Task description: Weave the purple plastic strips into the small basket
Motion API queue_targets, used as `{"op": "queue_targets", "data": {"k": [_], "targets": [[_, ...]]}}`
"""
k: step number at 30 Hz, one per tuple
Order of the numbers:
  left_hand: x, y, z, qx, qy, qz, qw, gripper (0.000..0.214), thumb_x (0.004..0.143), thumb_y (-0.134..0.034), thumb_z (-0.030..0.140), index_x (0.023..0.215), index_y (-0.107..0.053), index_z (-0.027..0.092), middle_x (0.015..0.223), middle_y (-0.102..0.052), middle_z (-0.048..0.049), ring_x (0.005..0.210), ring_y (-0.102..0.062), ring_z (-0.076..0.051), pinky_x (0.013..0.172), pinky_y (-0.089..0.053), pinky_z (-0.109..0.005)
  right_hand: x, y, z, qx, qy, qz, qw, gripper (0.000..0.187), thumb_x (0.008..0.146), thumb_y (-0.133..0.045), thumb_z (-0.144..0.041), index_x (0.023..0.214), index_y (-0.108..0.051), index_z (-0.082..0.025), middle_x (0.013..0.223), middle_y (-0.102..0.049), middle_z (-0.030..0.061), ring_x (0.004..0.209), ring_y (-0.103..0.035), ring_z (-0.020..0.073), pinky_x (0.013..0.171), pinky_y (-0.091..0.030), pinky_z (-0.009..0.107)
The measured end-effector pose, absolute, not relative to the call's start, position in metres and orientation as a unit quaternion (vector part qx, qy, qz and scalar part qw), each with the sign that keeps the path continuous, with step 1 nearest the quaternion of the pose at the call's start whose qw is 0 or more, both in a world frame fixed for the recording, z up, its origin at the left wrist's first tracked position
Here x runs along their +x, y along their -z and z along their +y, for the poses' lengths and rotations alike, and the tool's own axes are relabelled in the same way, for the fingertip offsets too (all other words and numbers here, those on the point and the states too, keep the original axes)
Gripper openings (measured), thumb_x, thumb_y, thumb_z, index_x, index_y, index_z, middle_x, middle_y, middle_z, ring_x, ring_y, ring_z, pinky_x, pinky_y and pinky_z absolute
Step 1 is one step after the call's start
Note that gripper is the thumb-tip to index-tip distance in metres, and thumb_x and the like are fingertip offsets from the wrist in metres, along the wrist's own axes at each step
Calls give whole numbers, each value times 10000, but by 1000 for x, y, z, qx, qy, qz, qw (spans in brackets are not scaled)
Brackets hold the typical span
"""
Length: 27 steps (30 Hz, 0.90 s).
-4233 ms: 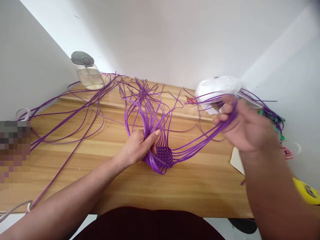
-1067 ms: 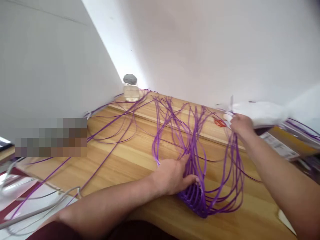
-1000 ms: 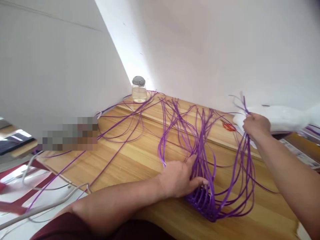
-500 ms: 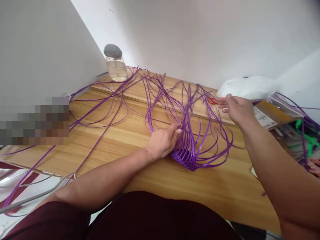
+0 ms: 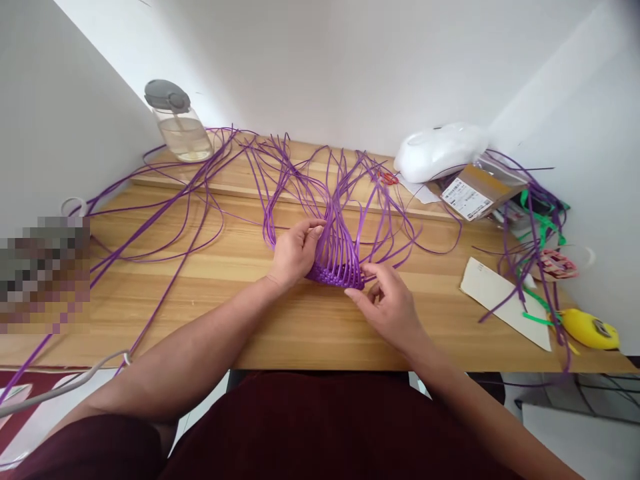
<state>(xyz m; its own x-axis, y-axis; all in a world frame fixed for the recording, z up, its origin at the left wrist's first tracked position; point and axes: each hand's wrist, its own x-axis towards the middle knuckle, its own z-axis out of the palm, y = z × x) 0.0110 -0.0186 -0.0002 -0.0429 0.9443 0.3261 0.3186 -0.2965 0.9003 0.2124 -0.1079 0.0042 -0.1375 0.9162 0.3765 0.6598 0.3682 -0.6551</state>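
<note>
A purple woven piece [image 5: 333, 275] made of thin plastic strands lies near the middle of the wooden table. Its loose strands [image 5: 345, 193] fan out from the weave toward the back wall. My left hand [image 5: 295, 250] is closed at the weave's left side, thumb and fingers pinching the bundled strands where they rise from it. At the right end, my right hand [image 5: 387, 303] has its thumb and bent fingers on either side of the woven edge. The fingertips partly cover that corner.
A clear bottle with grey lid [image 5: 183, 130] stands back left. Back right are red-handled scissors [image 5: 387, 178], a white rounded object [image 5: 443, 152] and a labelled packet [image 5: 477, 193]. A cream card [image 5: 500, 303] and yellow tape measure [image 5: 590, 329] lie right. More purple strands [image 5: 165, 220] stretch left.
My right hand has come down from near the scissors at the back to the right end of the weave. My left hand keeps its pinch. The view has shifted to the right.
</note>
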Motion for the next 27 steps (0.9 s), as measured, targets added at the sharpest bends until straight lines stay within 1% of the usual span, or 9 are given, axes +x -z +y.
{"op": "queue_targets", "data": {"k": [2, 4, 6, 8, 11, 15, 20, 24, 27], "targets": [[10, -1, -16, 600, -535, 488, 340, 314, 948, -531, 366, 1085, -727, 162, 659, -611, 8, 558, -473, -108, 529, -337, -211, 209, -8, -97, -524, -187, -743, 372, 214, 898, -653, -393, 922, -614, -184, 892, -610, 34, 612, -511, 106, 593, -429, 253], [10, -4, -16, 581, -559, 456, 377, 340, 940, -547, 407, 1060, -732, 148, 666, -602, 4, 559, -456, -101, 518, -324, -208, 209, -20, -88, -528, -190, -748, 356, 297, 922, -608, -402, 728, -532, -191, 661, -500, -20, 574, -450, 107, 563, -364, 250], [11, -7, -19, 577, -568, 411, 418, 385, 915, -592, 462, 1093, -722, 146, 642, -572, 15, 544, -438, -94, 510, -319, -207, 215, -38, -80, -548, -168, -745, 342, 377, 926, -589, -418, 653, -457, -195, 558, -392, -45, 538, -386, 103, 547, -309, 255], [12, -8, -24, 610, -545, 371, 439, 431, 843, -697, 485, 1130, -713, 165, 641, -567, 25, 548, -454, -94, 522, -344, -209, 224, -55, -72, -572, -137, -745, 315, 406, 919, -584, -442, 632, -439, -194, 544, -392, -46, 535, -374, 102, 547, -287, 262], [16, -5, -32, 707, -472, 354, 391, 395, 732, -832, 400, 1065, -745, 207, 851, -691, -15, 744, -604, -141, 680, -459, -240, 238, -70, -62, -607, -140, -753, 210, 406, 913, -563, -462, 621, -474, -193, 550, -462, -32, 541, -411, 112, 543, -270, 272], [21, 1, -39, 747, -423, 390, 333, 260, 794, -791, 315, 1048, -769, 264, 962, -730, -16, 902, -654, -177, 825, -486, -276, 237, -65, -44, -616, -162, -763, 114, 377, 908, -533, -475, 661, -570, -193, 623, -584, 5, 588, -500, 140, 563, -306, 276], [21, 5, -34, 734, -421, 410, 341, 205, 797, -783, 267, 1002, -789, 266, 947, -744, -16, 908, -662, -181, 851, -495, -287, 217, -63, -19, -599, -268, -735, 170, 308, 821, -640, -463, 699, -609, -182, 687, -651, 26, 632, -565, 154, 567, -394, 263], [19, 6, -28, 673, -430, 367, 477, 209, 790, -777, 280, 990, -792, 223, 1011, -778, -38, 932, -700, -191, 886, -522, -301, 206, -90, 5, -514, -461, -671, 270, 221, 801, -677, -380, 810, -625, -166, 787, -696, 57, 678, -627, 162, 633, -499, 289], [18, 2, -29, 646, -380, 301, 590, 228, 754, -804, 300, 945, -795, 175, 953, -786, -66, 869, -711, -195, 835, -546, -308, 200, -119, 44, -458, -529, -636, 327, 190, 822, -687, -312, 765, -577, -168, 676, -640, 54, 614, -606, 162, 592, -520, 302]]}}
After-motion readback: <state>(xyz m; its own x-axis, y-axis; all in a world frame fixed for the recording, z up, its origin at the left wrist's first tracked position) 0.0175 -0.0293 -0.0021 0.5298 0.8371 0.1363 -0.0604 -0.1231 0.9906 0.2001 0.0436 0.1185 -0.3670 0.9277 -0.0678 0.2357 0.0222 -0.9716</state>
